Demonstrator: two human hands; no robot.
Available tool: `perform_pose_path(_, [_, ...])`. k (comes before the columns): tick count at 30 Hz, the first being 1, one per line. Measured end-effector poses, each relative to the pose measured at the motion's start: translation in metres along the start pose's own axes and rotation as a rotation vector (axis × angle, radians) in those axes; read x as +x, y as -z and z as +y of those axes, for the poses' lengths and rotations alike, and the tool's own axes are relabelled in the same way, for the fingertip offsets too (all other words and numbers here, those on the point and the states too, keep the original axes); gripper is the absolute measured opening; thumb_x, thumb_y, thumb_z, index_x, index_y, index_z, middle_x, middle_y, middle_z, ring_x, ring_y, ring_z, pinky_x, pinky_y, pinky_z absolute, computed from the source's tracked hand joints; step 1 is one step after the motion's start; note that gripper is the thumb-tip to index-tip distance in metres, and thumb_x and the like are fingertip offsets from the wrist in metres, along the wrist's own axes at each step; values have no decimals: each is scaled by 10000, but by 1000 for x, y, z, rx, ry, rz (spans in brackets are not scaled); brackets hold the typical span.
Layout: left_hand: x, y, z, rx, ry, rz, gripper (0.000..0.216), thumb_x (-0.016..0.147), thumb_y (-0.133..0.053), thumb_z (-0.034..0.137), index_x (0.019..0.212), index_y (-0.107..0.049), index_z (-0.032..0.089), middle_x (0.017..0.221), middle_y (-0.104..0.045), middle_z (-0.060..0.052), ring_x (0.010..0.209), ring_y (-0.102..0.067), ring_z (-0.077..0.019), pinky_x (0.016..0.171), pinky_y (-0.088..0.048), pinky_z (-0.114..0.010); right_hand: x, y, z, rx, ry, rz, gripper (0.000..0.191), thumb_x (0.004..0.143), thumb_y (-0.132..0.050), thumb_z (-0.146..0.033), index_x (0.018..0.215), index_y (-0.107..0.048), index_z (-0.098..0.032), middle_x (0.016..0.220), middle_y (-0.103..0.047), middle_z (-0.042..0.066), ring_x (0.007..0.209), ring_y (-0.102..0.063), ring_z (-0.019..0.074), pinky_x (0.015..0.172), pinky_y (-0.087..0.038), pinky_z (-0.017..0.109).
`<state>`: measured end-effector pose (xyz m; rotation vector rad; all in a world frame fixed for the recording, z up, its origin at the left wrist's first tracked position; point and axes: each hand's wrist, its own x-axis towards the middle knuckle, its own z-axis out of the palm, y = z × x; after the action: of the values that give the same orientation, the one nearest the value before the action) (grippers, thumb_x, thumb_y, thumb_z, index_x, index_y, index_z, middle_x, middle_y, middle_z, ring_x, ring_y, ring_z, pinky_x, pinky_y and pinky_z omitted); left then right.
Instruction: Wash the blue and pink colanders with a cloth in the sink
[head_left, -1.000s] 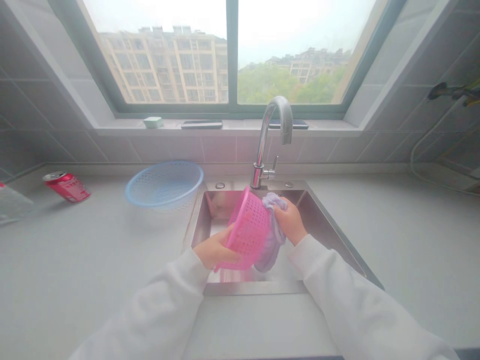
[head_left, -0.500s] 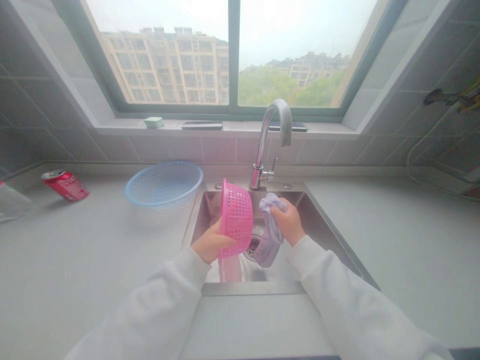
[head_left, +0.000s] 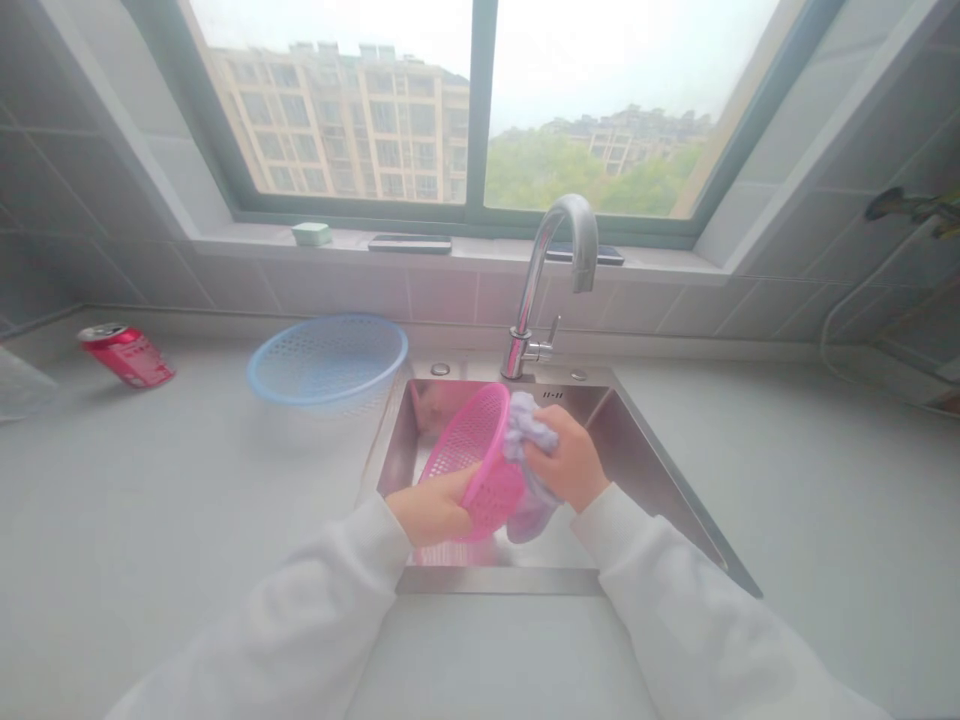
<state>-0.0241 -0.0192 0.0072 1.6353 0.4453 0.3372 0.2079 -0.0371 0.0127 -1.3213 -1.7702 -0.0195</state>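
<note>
A pink plastic basket (head_left: 491,495) is tilted between the two hands, above the basin of a stainless steel sink (head_left: 499,581), with its perforated hollow facing up and to the left. The left hand (head_left: 431,505) grasps the basket's lower side, while the right hand (head_left: 570,460) is clenched around a bunched lilac cloth (head_left: 532,520) and presses it against the basket's outer wall. The cloth's loose end hangs below the right fist, inside the sink. Both forearms are covered by loose white sleeves (head_left: 285,620).

Straight ahead of the hands, a chrome gooseneck faucet (head_left: 577,215) rises from the back of the sink. Left of the left hand, a pale blue mesh basket (head_left: 328,360) rests on the bench (head_left: 187,500), clear of the sink's edge, and farther left a red drink can (head_left: 126,355) lies on its side (its printing is too blurred to read). Past the faucet, on the window sill (head_left: 465,250), are a small pale green box (head_left: 311,234) and two dark phones (head_left: 409,244).
</note>
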Motion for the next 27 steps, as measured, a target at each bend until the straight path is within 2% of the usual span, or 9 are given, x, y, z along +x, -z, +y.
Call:
perform_pose_path(3, [0,-3,-2,51,-11,1,611,825,-699,174,1428,-612,214,1314,-711,-99,1227,-624,-317,1110,-478,-471,3,2,1,-20,-132,34,231,777,-578,-273,983,-677,-237,912,-699,53,830,-683,241,778,-541,356])
perform_pose_path(5, [2,-5,-4,-40,-35,79,604,814,-721,183,1410,-627,214,1259,-728,-100,1184,-644,-315,1079,-501,-464,-4,-1,-14,-58,-43,-71,224,760,-609,-263,968,-689,-247,914,-691,53,814,-661,231,753,-522,341])
perform_pose_path(7, [4,-5,-6,-177,-59,138,611,792,-765,189,1391,-642,206,1225,-734,-113,1172,-658,-323,1048,-526,-449,-13,-7,-32,-79,150,-207,150,751,-642,-265,892,-696,-261,828,-657,41,758,-622,216,687,-482,317])
perform_pose_path(10, [7,-2,-8,-253,-88,152,650,754,-793,165,1386,-646,208,1206,-733,-114,1197,-652,-338,1056,-526,-459,-18,-11,-45,-79,267,-252,85,751,-669,-295,826,-696,-265,785,-644,35,701,-584,202,634,-441,304])
perform_pose_path(12, [6,2,-9,-200,-77,125,685,713,-763,112,1382,-652,214,1162,-742,-94,1175,-656,-340,1065,-516,-482,-12,-8,-36,-43,170,-207,138,741,-657,-298,863,-708,-260,823,-669,43,721,-603,206,662,-462,311])
perform_pose_path(16, [1,3,-6,-103,-28,1,721,686,-684,61,1386,-664,229,1159,-753,-72,1163,-663,-340,1037,-524,-470,7,3,2,34,-243,7,282,760,-601,-331,994,-721,-229,1003,-746,84,909,-679,265,841,-510,376])
perform_pose_path(20, [-3,-1,3,-195,17,18,771,663,-695,60,1407,-651,258,1178,-763,-63,1173,-660,-339,997,-541,-451,13,5,30,120,-568,-57,315,786,-650,-437,990,-733,-211,951,-773,63,897,-682,271,824,-494,384])
perform_pose_path(24, [-3,-1,5,-488,49,55,718,643,-826,129,1341,-673,196,1221,-754,-130,1120,-701,-341,981,-552,-477,10,-2,37,207,-661,-41,318,766,-696,-473,919,-720,-196,861,-757,35,820,-660,239,769,-469,353])
perform_pose_path(27, [-2,3,2,-665,-19,101,695,669,-876,178,1332,-665,173,1273,-737,-172,1133,-716,-340,1009,-546,-487,9,-5,38,224,-662,-37,277,756,-674,-430,898,-706,-195,807,-731,15,771,-634,223,739,-455,342])
